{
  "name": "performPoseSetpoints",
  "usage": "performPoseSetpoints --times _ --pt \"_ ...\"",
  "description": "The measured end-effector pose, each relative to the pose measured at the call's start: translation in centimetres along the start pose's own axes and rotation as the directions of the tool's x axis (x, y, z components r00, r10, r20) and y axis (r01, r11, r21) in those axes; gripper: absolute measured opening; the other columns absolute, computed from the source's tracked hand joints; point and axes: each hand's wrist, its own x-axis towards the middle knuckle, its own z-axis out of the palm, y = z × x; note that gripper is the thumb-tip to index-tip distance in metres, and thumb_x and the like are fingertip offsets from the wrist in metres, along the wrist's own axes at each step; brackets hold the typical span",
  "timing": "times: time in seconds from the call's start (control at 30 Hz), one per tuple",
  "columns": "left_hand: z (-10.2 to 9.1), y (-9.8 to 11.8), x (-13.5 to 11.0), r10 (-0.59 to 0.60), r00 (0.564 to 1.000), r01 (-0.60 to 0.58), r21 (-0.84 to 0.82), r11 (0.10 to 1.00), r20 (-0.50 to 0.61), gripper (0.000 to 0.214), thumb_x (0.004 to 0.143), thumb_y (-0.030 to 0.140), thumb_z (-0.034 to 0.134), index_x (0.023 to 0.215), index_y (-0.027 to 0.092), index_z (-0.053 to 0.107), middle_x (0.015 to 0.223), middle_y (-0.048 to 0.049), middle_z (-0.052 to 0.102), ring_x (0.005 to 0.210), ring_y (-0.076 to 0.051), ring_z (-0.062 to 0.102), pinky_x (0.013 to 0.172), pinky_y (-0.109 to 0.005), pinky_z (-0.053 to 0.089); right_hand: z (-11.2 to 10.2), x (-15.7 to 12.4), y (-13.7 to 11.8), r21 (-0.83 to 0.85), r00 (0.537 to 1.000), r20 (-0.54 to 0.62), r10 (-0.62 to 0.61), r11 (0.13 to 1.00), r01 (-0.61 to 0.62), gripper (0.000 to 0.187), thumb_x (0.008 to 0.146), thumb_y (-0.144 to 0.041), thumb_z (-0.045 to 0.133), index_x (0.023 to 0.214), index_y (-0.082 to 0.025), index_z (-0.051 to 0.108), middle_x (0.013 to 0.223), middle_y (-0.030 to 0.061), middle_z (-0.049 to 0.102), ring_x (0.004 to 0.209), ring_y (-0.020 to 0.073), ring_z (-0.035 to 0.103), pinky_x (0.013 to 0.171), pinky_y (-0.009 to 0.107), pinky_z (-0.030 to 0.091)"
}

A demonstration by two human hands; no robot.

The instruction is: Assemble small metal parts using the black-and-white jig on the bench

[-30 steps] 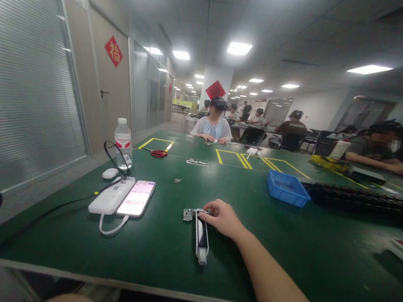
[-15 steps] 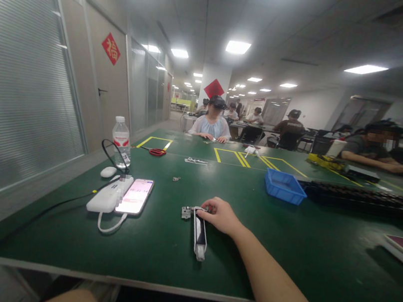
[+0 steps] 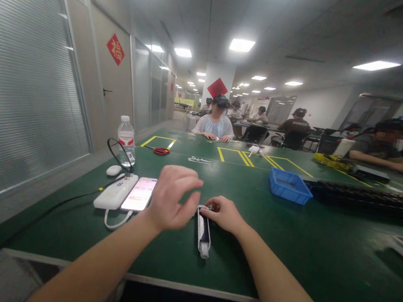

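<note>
My right hand (image 3: 225, 214) rests on the green table (image 3: 286, 244), its fingers pinched on the far end of a long narrow metal part (image 3: 203, 231) that lies pointing toward me. My left hand (image 3: 172, 198) hovers just left of that end, above the table, with fingers curved and thumb apart, holding nothing. It hides the small metal piece at the part's far end.
A phone (image 3: 139, 194) and a white power bank (image 3: 114, 197) with cable lie to the left. Behind them stand a water bottle (image 3: 126, 139) and a white mouse (image 3: 113, 170). Red scissors (image 3: 159, 151) and a blue tray (image 3: 289, 186) lie farther back. Other people sit at the far side and right.
My left arm has come up from below the table edge and its hand now hovers beside the metal part. My right hand stays on the part.
</note>
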Motion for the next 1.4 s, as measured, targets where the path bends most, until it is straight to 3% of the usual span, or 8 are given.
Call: performPoseSetpoints --times 0.07,0.17,0.23,0.3,0.6,0.93,1.2,1.4 --pt "1.4 -2.0 0.1 -0.153 0.954 0.144 0.052 0.988 0.256 0.016 0.082 0.025 0.052 0.093 0.017 0.061 0.086 -0.0044 0.063 0.082 -0.017 0.058 0.076 -0.031 0.045 0.0 0.0 -0.2 -0.019 1.0 -0.014 0.019 1.0 -0.019 0.035 0.07 -0.048 0.063 0.085 -0.016 0.069 0.073 0.0038 0.06 0.067 0.014 0.052 0.06 0.025 0.038" --pt "3.2 -5.0 -1.2 -0.391 0.684 0.343 0.201 0.918 0.615 0.019 0.078 0.031 0.055 0.088 0.017 0.064 0.076 -0.0024 0.063 0.07 -0.015 0.056 0.063 -0.025 0.042 -0.1 0.0 -0.5 -0.02 0.997 -0.01 0.072 0.997 -0.072 0.035 0.068 -0.048 0.064 0.083 -0.017 0.069 0.071 0.0037 0.061 0.065 0.0142 0.052 0.058 0.025 0.037" --pt "3.9 -6.2 -2.3 -0.427 0.571 0.385 0.231 0.893 0.701 0.023 0.076 0.037 0.056 0.087 0.018 0.065 0.076 -0.0022 0.063 0.067 -0.014 0.055 0.06 -0.023 0.04 -0.1 0.0 -0.6 -0.007 0.995 -0.004 0.099 0.995 -0.099 0.035 0.067 -0.048 0.064 0.083 -0.017 0.069 0.071 0.0036 0.061 0.064 0.0138 0.052 0.057 0.024 0.037" --pt "4.2 -6.5 -3.1 -0.421 0.534 0.426 0.197 0.883 0.734 0.027 0.077 0.041 0.055 0.089 0.018 0.064 0.075 -0.0015 0.063 0.064 -0.013 0.054 0.057 -0.022 0.038 -0.1 0.0 -0.6 -0.004 0.994 -0.003 0.112 0.994 -0.112 0.035 0.067 -0.048 0.064 0.083 -0.017 0.069 0.071 0.0033 0.061 0.062 0.0133 0.052 0.056 0.024 0.037" --pt "4.4 -5.3 -3.2 -0.402 0.558 0.483 0.11 0.869 0.726 0.019 0.076 0.031 0.055 0.08 0.016 0.066 0.072 -0.0019 0.063 0.065 -0.012 0.055 0.059 -0.02 0.039 0.0 -0.1 -0.6 -0.015 0.996 -0.015 0.083 0.996 -0.084 0.035 0.068 -0.049 0.063 0.08 -0.017 0.069 0.072 0.0043 0.063 0.064 0.0138 0.053 0.057 0.024 0.038" --pt "4.2 -5.3 -3.4 -0.396 0.549 0.497 0.094 0.863 0.736 0.015 0.074 0.025 0.057 0.08 0.016 0.066 0.07 -0.0008 0.063 0.063 -0.011 0.055 0.058 -0.019 0.039 0.4 0.0 -0.1 0.035 0.997 -0.007 0.07 0.997 -0.07 0.037 0.067 -0.05 0.063 0.081 -0.017 0.069 0.07 0.0032 0.06 0.062 0.0131 0.051 0.055 0.024 0.038" --pt "4.2 -5.3 -3.5 -0.39 0.552 0.486 0.097 0.869 0.737 0.018 0.076 0.027 0.055 0.082 0.015 0.067 0.07 -0.0013 0.063 0.062 -0.011 0.054 0.059 -0.02 0.039 0.3 0.0 -0.1 0.039 0.998 -0.002 0.066 0.997 -0.066 0.037 0.067 -0.05 0.063 0.081 -0.017 0.069 0.07 0.0032 0.059 0.062 0.0129 0.051 0.056 0.024 0.038" --pt "4.2 -5.5 -3.7 -0.397 0.579 0.487 0.088 0.869 0.712 0.019 0.07 0.028 0.061 0.084 0.016 0.066 0.072 -0.0007 0.063 0.064 -0.011 0.054 0.059 -0.02 0.04 0.3 -0.1 -0.1 0.029 0.998 -0.012 0.058 0.998 -0.058 0.035 0.068 -0.048 0.064 0.081 -0.017 0.069 0.07 0.003 0.059 0.063 0.013 0.051 0.056 0.024 0.039"
